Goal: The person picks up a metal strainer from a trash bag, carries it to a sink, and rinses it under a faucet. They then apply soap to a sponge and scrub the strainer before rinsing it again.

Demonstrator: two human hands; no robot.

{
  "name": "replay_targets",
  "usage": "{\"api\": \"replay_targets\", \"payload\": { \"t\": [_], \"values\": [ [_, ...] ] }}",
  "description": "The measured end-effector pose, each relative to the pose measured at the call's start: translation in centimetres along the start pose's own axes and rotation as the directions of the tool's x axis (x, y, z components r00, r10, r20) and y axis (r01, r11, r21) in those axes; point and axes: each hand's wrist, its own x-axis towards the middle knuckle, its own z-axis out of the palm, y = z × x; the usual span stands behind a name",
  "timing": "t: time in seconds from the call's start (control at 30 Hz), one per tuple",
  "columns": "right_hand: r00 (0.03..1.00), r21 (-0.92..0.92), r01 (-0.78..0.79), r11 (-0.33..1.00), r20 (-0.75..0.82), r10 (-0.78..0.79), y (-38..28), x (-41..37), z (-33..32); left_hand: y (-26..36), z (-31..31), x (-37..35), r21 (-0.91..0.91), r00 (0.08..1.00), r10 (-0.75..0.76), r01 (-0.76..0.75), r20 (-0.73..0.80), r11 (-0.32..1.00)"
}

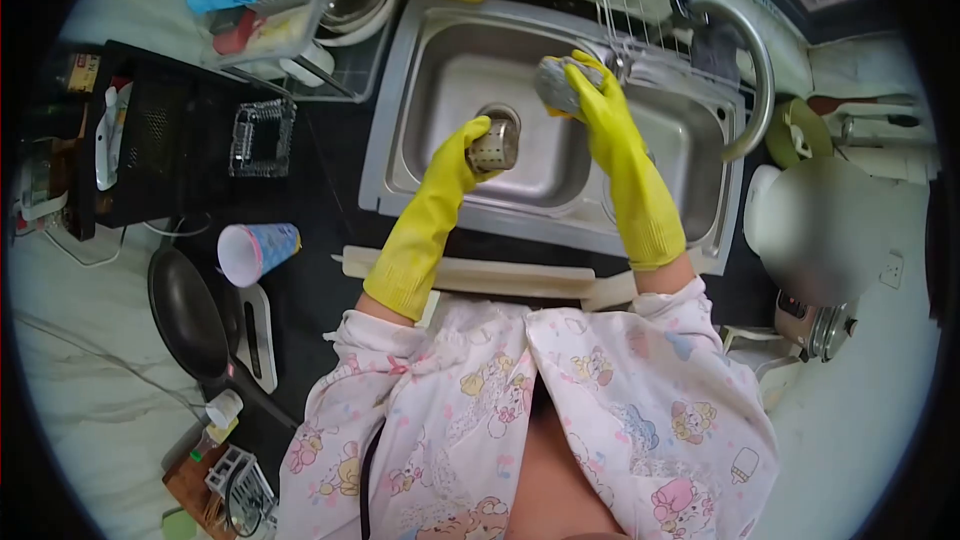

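Both my hands wear long yellow rubber gloves. My left hand (477, 148) is closed around a small metal strainer basket (494, 146) with holes in its side, held over the left basin of the steel double sink (385, 155). Just behind the basket, the round drain opening (500, 112) partly shows. My right hand (597, 95) grips a grey scrubbing pad (560, 86) with a bit of yellow at its lower edge, above the divider between the two basins. The pad and the basket are apart.
A curved faucet (765, 70) arches over the right basin, with a wire rack (635, 10) behind. To the left are a patterned cup (260, 250), a black frying pan (188, 315) and a clear basket (263, 138). A cooker (825, 325) stands at the right.
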Motion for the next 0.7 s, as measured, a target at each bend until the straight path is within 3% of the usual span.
{"api": "replay_targets", "payload": {
  "t": [0.03, 0.1, 0.13, 0.2, 0.27, 0.33, 0.37, 0.4, 0.43, 0.5, 0.63, 0.7],
  "values": [
    [1.0, -0.004, 0.018, 1.0, 0.002, -0.018, -0.4, 1.4, 2.0, 1.5, -0.4, 0.2, 0.081, 0.991, 0.137, -0.136, -0.003, 0.987],
    [0.984, 0.249, -0.005, 0.969, 0.174, -0.04, -1.6, 4.4, 4.6, 4.5, 0.2, 0.7, 0.134, 0.981, 0.194, -0.189, -0.025, 0.973],
    [0.984, 0.245, 0.01, 0.969, 0.172, -0.054, -2.0, 6.3, 5.5, 6.0, 0.3, 1.2, 0.186, 0.968, 0.245, -0.231, -0.057, 0.955],
    [0.873, 0.227, 0.128, 0.965, 0.435, -0.218, -2.8, 9.7, 6.9, 8.5, 1.3, 2.4, 0.197, 0.956, 0.292, -0.282, -0.025, 0.939],
    [0.9, 0.194, 0.155, 0.969, 0.376, -0.219, -4.2, 11.6, 8.6, 11.3, 3.4, 2.3, 0.338, 0.956, 0.294, -0.276, -0.001, 0.9],
    [0.959, 0.06, 0.168, 0.984, 0.219, -0.177, -5.4, 14.1, 9.2, 12.8, 3.6, 5.8, 0.403, 0.958, 0.281, -0.282, 0.063, 0.871],
    [0.991, -0.021, 0.095, 0.995, 0.101, -0.093, -5.6, 15.3, 9.6, 13.6, 3.2, 8.1, 0.444, 0.951, 0.261, -0.307, 0.163, 0.842],
    [0.989, -0.027, 0.109, 0.994, 0.098, -0.106, -6.3, 15.4, 10.2, 14.5, 3.1, 9.8, 0.482, 0.937, 0.235, -0.337, 0.259, 0.809],
    [0.993, -0.007, 0.028, 1.0, 0.115, -0.027, -7.1, 15.3, 10.9, 15.8, 3.4, 10.2, 0.455, 0.914, 0.176, -0.341, 0.366, 0.823],
    [0.985, 0.04, -0.121, 0.992, 0.132, 0.114, -7.6, 16.1, 12.0, 17.0, 4.6, 11.3, 0.416, 0.879, 0.194, -0.388, 0.435, 0.823],
    [0.971, 0.06, -0.148, 0.987, 0.198, 0.134, -7.2, 17.3, 11.6, 18.4, 7.2, 11.8, 0.341, 0.821, 0.221, -0.442, 0.526, 0.83],
    [0.996, -0.473, -0.028, 0.881, 0.066, 0.067, -8.0, 18.8, 11.0, 18.6, 7.4, 13.6, 0.365, 0.8, 0.241, -0.489, 0.55, 0.792]
  ]
}}
